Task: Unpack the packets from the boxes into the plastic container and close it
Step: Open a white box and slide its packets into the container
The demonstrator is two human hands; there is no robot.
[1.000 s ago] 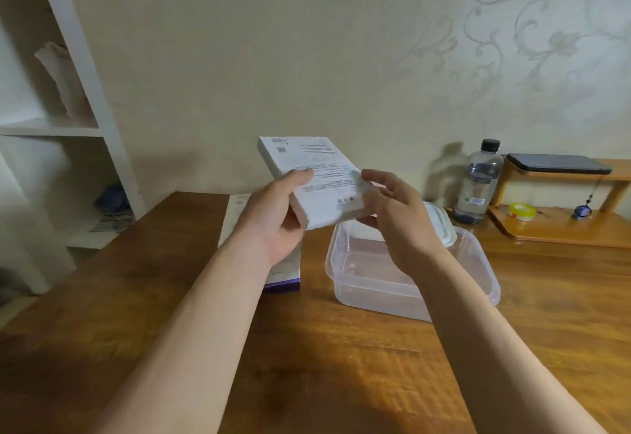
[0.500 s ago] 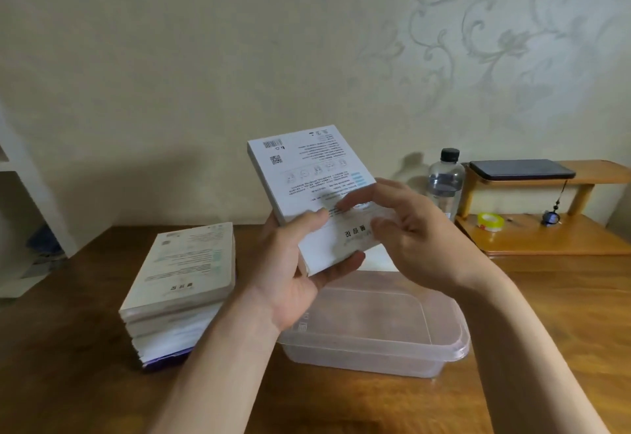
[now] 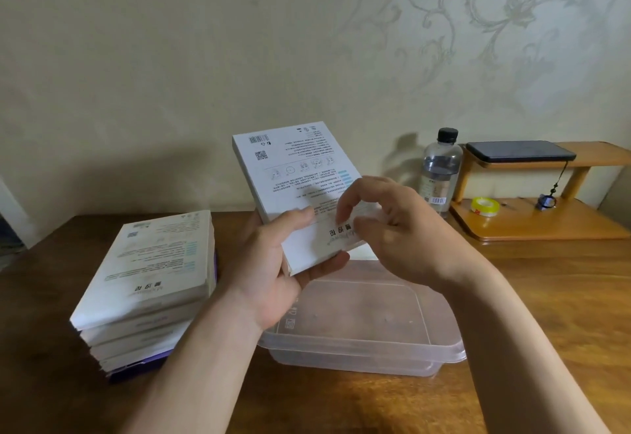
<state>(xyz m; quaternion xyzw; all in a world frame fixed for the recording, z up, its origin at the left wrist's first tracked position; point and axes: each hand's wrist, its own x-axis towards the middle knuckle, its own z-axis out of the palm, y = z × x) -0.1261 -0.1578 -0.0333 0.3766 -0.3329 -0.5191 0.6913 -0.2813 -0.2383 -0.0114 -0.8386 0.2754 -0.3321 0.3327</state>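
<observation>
A flat white box (image 3: 293,167) with printed text is held tilted above the clear plastic container (image 3: 362,321). My left hand (image 3: 269,269) grips the box's near end from below, thumb on top. My right hand (image 3: 392,225) pinches the flap at that near end with curled fingertips. A stack of several similar white boxes (image 3: 150,280) lies on the wooden table to the left of the container. The container is open and looks empty; a white lid edge (image 3: 363,255) shows behind it.
A water bottle (image 3: 440,170) stands at the back right beside a small wooden shelf (image 3: 532,225). That shelf carries a dark phone (image 3: 519,150), a yellow tape roll (image 3: 485,206) and a small blue trinket (image 3: 546,201). The wall is close behind.
The view has swung right and down, hiding the white shelf at the left. The box has tipped more upright, and my right hand's fingers have curled onto its near-end flap.
</observation>
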